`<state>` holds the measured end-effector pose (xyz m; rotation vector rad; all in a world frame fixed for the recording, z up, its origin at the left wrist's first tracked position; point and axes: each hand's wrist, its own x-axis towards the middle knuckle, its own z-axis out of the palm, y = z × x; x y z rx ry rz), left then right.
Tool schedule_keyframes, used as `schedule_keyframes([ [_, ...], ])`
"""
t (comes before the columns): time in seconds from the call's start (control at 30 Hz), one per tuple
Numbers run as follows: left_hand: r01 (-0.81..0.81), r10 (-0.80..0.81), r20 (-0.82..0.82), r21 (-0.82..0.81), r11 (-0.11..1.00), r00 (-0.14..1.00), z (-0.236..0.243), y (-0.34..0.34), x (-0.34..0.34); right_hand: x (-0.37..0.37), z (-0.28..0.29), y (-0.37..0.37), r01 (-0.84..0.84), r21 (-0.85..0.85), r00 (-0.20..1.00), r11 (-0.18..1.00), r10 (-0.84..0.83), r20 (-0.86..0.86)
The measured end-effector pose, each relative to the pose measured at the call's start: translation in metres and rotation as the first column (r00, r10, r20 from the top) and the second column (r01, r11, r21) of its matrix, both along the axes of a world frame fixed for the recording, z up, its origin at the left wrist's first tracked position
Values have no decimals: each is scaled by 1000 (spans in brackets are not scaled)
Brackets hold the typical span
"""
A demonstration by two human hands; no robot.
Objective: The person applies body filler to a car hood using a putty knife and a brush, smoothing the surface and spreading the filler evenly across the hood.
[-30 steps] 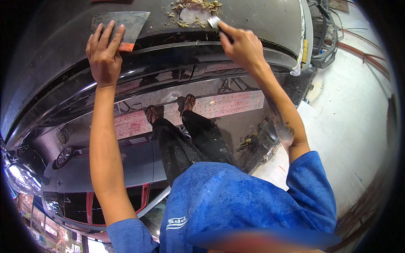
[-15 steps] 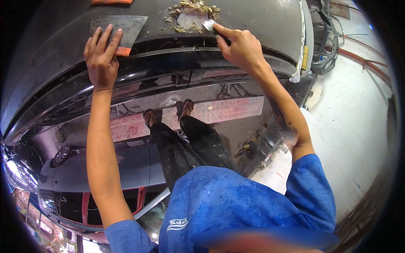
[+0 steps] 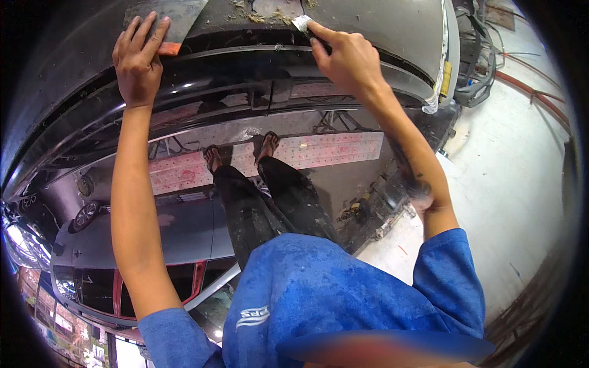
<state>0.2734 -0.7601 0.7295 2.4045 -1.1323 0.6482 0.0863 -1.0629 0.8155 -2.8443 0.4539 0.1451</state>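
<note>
Firstly, left of pale patch (image 3: 278,7) on dark vehicle panel (image 3: 386,27): grey trapezoidal spreader (image 3: 180,21), orange-edged, under left hand (image 3: 138,58), fingers straightened and parted across its face. Secondly, at patch's near right edge: small whitish flat scraper (image 3: 300,23), pinched in right hand (image 3: 346,58), fingers bent. Lastly, around patch: yellowish crumbs (image 3: 254,17).

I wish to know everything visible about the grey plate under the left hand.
The grey plate looks flat, scuffed, possibly metal, with a slanting right side and an orange strip at its near edge. The left hand lays spread fingers on it, over a dark car panel; the picture's top cuts it off.
</note>
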Motion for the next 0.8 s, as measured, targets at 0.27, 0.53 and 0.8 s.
schedule_keyframes([
  [0.27,-7,8,-38,24,1000,999,3,0,-2,33,5,17,-71,-24,966,997,74,247],
  [0.53,13,-13,-11,-6,1000,1000,17,-5,-5,36,6,34,-32,-4,996,999,33,78],
  [0.8,12,-13,-35,-16,1000,999,23,-7,-5,19,13,44,73,-30,992,997,-76,-102],
])
